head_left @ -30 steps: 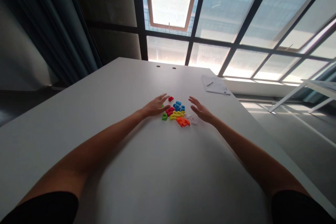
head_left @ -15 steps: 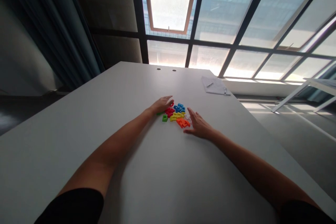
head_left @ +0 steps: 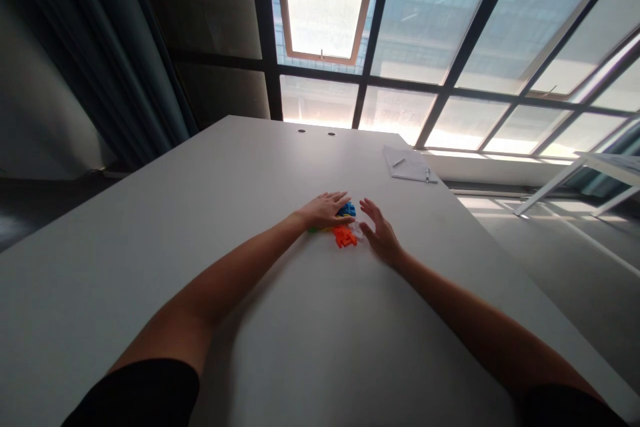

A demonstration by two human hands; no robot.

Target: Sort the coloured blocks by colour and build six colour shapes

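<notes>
My left hand (head_left: 325,209) lies flat and open over a small pile of coloured plastic pieces, hiding most of them. Past its fingertips show blue pieces (head_left: 347,209). Orange pieces (head_left: 345,236) lie on the near side of the pile, and a bit of green (head_left: 313,229) peeks out under the wrist. To the right, whitish pieces (head_left: 357,229) sit close to the thumb of my right hand (head_left: 380,233). That hand is open, fingers apart and curved toward the pile, with nothing held in it.
The pieces are on a large white table (head_left: 280,333). Toward its far right edge lie papers (head_left: 407,161) with a pen (head_left: 399,163) on them. Two round holes are set near the far edge. Windows stand beyond, a dark curtain (head_left: 100,47) hangs at left, and a white-legged table (head_left: 550,183) is at right.
My left hand has moved right and now covers the red, yellow and most green pieces. My right hand has turned more upright beside the pile. The pieces look pushed closer together.
</notes>
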